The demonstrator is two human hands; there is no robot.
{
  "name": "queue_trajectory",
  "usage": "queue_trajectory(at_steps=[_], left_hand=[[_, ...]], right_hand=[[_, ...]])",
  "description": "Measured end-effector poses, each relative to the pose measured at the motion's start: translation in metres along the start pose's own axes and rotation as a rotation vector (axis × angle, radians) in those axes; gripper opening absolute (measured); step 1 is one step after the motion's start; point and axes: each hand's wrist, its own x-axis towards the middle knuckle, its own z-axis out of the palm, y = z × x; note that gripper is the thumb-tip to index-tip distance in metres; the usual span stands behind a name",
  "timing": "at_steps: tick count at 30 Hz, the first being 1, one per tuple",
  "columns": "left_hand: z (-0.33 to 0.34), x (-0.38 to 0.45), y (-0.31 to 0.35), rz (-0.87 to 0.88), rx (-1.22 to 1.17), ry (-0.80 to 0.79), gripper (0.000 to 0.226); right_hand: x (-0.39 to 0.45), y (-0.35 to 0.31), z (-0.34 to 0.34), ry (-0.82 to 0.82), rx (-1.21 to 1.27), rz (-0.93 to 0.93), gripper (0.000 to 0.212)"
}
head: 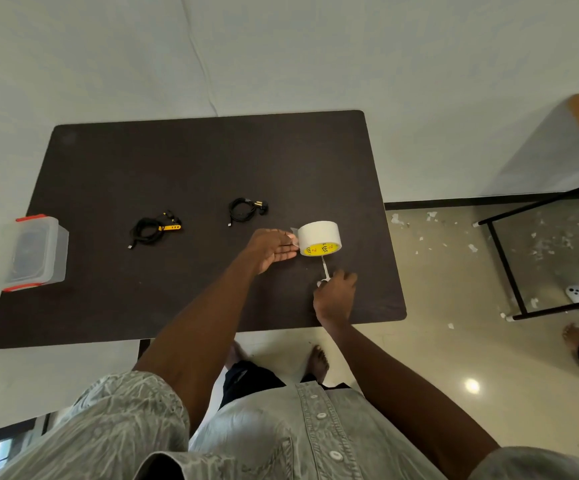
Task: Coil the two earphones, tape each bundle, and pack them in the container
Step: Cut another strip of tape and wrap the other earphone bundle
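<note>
The wide white roll of tape (pixel 319 238) stands on its edge near the right side of the dark brown rectangular tabletop (pixel 177 161); its yellow inner core carries small dark printed marks and letters, too small to read with any certainty. The left hand (pixel 274 249) lies flat against the roll's left side with its fingers straight, steadying it. The right hand (pixel 335 295) pinches the end of a narrow white strip of tape (pixel 325 268) drawn out from the roll toward the near edge of the table.

Two coiled black earphone bundles lie on the tabletop, well apart from each other. The left earphone bundle (pixel 153 230) has a yellow inline piece; the right earphone bundle (pixel 244 209) sits near the middle, just beyond the roll. At the far left edge rests a clear plastic container with red clips (pixel 35 251), partly overhanging the table's side.

Between the bundles and the near edge the dark surface gives wide room. To the right the table ends close to the roll, and past it lies a glossy beige tiled floor (pixel 437 341) scattered with white paper scraps (pixel 537 244). A black metal frame (pixel 509 265) stands there against a pale wall (pixel 281 46).
</note>
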Motion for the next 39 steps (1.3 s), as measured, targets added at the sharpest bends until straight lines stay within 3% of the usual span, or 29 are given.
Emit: queue_trajectory(at_steps=[13,16,20,23,28,32,35,39], left_hand=[[0.008,-0.001,-0.003,0.010,-0.007,0.057,0.007],[0.009,0.001,-0.004,0.015,-0.008,0.072,0.007],[0.010,0.003,-0.003,0.018,-0.015,0.074,0.009],[0.011,0.002,-0.003,0.024,-0.014,0.070,0.007],[0.011,0.002,-0.003,0.034,-0.008,0.075,0.010],[0.013,-0.001,-0.002,0.037,0.000,0.074,0.010],[0.014,-0.002,-0.002,0.034,0.008,0.077,0.009],[0.015,-0.004,-0.002,0.037,0.012,0.077,0.009]], right_hand=[[0.008,0.011,-0.015,0.015,-0.147,0.142,0.052],[0.016,0.009,-0.022,-0.036,-0.016,0.151,0.055],[0.025,0.017,-0.026,-0.105,0.196,0.095,0.017],[0.025,0.025,-0.031,-0.162,0.441,0.190,0.006],[0.023,0.030,-0.045,-0.256,0.836,0.340,0.017],[0.020,0.034,-0.058,-0.427,1.088,0.368,0.013],[0.019,0.040,-0.068,-0.512,1.182,0.371,0.017],[0.020,0.042,-0.077,-0.485,1.180,0.360,0.036]])
